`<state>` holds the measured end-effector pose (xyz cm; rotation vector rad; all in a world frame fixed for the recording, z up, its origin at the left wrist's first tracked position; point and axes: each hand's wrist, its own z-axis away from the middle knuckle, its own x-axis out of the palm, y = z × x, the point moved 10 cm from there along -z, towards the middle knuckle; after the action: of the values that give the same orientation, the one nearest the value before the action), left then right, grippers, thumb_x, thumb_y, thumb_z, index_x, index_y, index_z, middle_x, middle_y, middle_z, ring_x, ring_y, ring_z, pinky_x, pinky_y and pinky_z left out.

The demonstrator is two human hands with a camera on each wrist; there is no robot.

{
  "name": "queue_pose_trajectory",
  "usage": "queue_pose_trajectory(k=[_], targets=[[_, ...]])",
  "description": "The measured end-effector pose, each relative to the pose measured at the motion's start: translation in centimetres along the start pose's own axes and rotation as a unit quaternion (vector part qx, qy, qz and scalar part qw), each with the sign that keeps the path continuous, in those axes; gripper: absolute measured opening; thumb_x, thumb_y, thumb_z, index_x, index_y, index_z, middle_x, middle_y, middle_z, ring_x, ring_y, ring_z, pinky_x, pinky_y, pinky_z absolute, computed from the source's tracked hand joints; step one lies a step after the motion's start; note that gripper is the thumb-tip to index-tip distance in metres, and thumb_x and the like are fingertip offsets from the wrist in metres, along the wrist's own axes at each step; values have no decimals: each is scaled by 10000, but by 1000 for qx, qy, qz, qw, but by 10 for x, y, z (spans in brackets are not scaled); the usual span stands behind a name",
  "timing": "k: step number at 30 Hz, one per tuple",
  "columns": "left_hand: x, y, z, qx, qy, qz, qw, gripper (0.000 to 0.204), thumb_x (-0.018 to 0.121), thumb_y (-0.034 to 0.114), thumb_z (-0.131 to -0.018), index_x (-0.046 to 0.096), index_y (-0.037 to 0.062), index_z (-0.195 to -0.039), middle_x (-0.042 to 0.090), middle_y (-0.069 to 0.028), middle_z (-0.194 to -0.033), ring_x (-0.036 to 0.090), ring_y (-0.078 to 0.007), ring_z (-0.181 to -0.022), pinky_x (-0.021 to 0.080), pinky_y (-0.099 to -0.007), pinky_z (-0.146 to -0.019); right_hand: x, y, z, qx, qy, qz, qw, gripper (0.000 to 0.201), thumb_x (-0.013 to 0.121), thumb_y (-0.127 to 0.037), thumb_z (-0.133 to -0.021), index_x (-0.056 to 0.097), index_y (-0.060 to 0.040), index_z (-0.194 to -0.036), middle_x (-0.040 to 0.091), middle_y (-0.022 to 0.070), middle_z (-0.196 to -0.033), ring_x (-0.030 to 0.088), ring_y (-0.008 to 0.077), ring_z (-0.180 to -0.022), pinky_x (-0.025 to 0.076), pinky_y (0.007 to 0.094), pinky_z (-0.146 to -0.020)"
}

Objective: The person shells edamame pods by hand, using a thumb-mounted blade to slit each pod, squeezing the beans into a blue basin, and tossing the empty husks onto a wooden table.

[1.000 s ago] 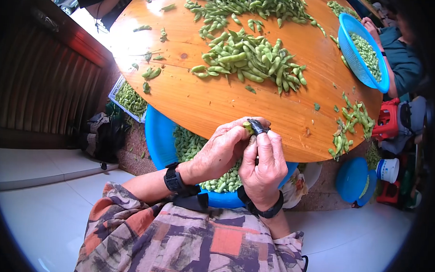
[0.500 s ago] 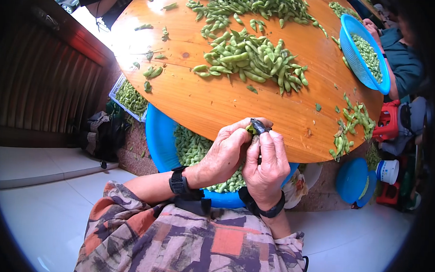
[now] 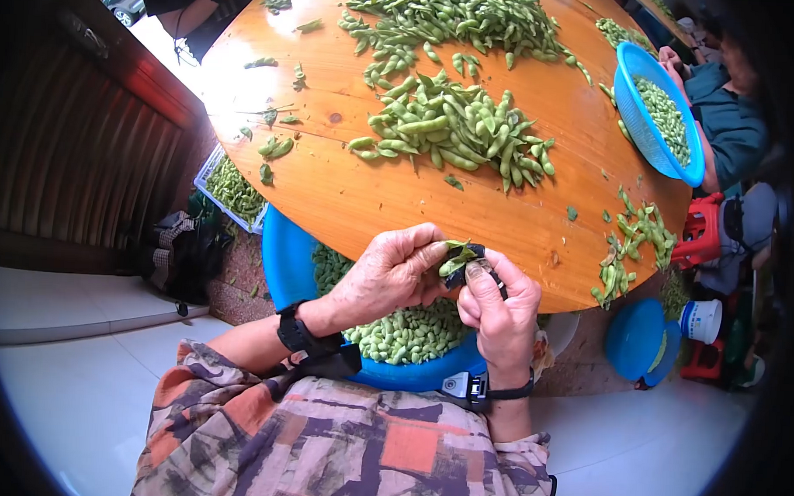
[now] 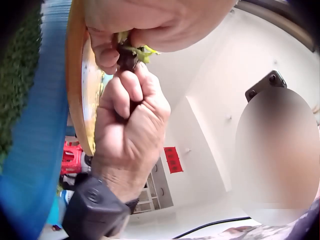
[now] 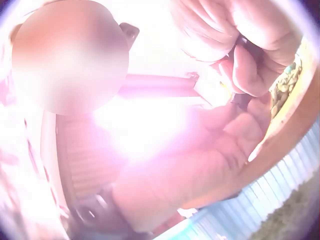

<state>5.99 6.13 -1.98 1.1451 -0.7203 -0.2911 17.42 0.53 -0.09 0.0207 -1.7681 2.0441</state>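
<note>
Wooden table (image 3: pixel 329 189) beyond, one pod (image 3: pixel 454 264) (green) bridges both hands (image 3: pixel 394 272) (image 3: pixel 499 317).

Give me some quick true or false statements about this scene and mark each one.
1. The left hand and right hand both hold a pod. True.
2. More pods lie heaped on the table. True.
3. The right hand rests flat on the table. False: it grips the pod.
4. A basin partly under the table holds beans. True.
5. The basin is red. False: it is blue.
</note>
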Motion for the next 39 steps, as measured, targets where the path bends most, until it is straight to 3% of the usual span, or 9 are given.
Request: queue_pose_trajectory(k=[2, 10, 12, 16, 22, 26, 28, 32, 39], targets=[[0, -14, 3, -133, -33, 18, 990, 226, 502, 252, -1051, 595, 49, -1081, 641, -16, -800, 572, -45, -622, 406, -179, -514, 2, 11, -4, 71, -42, -72, 994, 170, 570, -29, -980, 624, 67, -1109, 505, -38, -684, 420, 18, -532, 332, 196, -456], [5, -6, 6, -46, -82, 95, 991, 174, 546, 187, -1025, 573, 24, -1080, 618, -30, -823, 542, -73, -663, 396, -200, -538, 2, 0, -4, -19, -3, 139, 990, 136, 592, -7, -940, 637, 40, -1059, 551, 22, -706, 512, 84, -550, 406, 232, -497], [5, -9, 7, -61, -83, 129, 986, 128, 542, 146, -1014, 573, 33, -1067, 600, -20, -810, 515, -73, -644, 376, -200, -530, 29, -49, 9, -291, -20, 362, 885, 135, 613, 27, -880, 634, 18, -1012, 586, 99, -771, 607, 214, -640, 475, 295, -573], [7, -12, 8, -79, -50, 207, 974, 97, 505, 41, -970, 567, 55, -1042, 551, 6, -779, 465, -69, -614, 325, -197, -513, 43, -54, 14, -326, -31, 394, 859, 144, 619, 53, -834, 631, 12, -971, 589, 135, -836, 617, 295, -697, 496, 341, -621], [10, -12, 16, -74, -83, 148, 983, 171, 526, 77, -932, 583, 24, -1084, 651, -27, -840, 528, -67, -626, 387, -212, -521, -3, -17, 1, -29, -25, 133, 990, 101, 565, 8, -916, 632, 39, -984, 537, 3, -681, 484, 61, -542, 377, 228, -483], [26, 13, 43, -25, -320, -270, 908, 198, 591, 145, -965, 673, -16, -1046, 712, -103, -908, 701, -198, -864, 543, -322, -747, -48, -65, 25, -52, -115, 348, 929, 157, 599, 17, -772, 679, 60, -901, 539, 50, -639, 495, 109, -491, 353, 270, -466], [-1, 55, 32, 106, -192, -367, 904, 162, 615, 42, -916, 687, 19, -1059, 725, -105, -923, 704, -200, -872, 546, -330, -752, -67, -80, 44, -89, -187, 490, 847, 235, 556, 27, -761, 699, 63, -943, 579, 74, -607, 532, 117, -487, 379, 272, -468], [-79, 116, -3, 226, 109, -568, 784, 193, 660, -20, -817, 683, 18, -1005, 650, -129, -869, 654, -295, -760, 521, -365, -676, -153, -87, 67, 17, 58, 548, 835, 278, 548, 26, -873, 670, 49, -1122, 584, 25, -652, 455, 54, -511, 344, 242, -461], [-104, 110, -45, 234, 124, -603, 753, 143, 668, 34, -838, 664, -2, -976, 612, -132, -877, 620, -294, -766, 498, -375, -712, -96, -75, 35, -42, 47, 446, 893, 297, 567, 61, -842, 692, 28, -1109, 614, 55, -692, 510, 85, -533, 393, 246, -494]])
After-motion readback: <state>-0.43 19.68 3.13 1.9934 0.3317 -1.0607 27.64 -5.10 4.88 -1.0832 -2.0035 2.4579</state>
